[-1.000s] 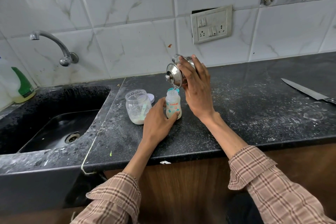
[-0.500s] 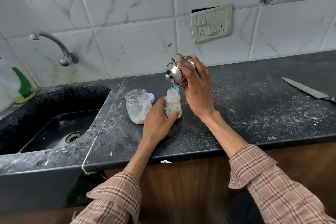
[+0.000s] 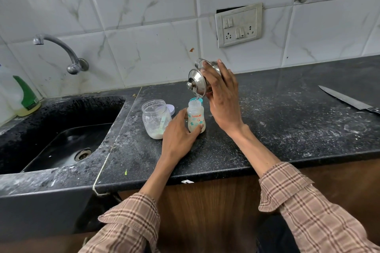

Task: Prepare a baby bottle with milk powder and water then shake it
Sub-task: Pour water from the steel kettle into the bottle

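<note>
bottle: the baby bottle [image 3: 196, 117] stands upright on the dark bench [image 3: 287, 129], just right of the powder jar [image 3: 156, 118]; its neck is uncapped and pale contents show through the printed wall
left hand: my left hand [image 3: 180, 134] is wrapped round the lower part of the bottle, thumb in front and fingers behind, steadying it on the bench
right hand: my right hand [image 3: 221, 96] grips a small steel pot [image 3: 202, 80], tipped down toward the bottle with its lid kept on; a thin stream of water runs from the pot's lip into the neck
powder: judging by the milky look inside the bottle, i take the powder as already in; the jar sits open with a little white powder at the bottom, a spoon leaning inside, and its lid [image 3: 171, 109] lying behind it
water: pouring is the step in hand; how full the bottle is i cannot read exactly
left to do: stop the pour, set the pot down, fit the teat cap, then shake; a teal piece just behind the bottle may be the cap, though i cannot tell
aside: a knife [image 3: 347, 99] lies well apart on the right; the sink [image 3: 61, 139] is to the left
</note>
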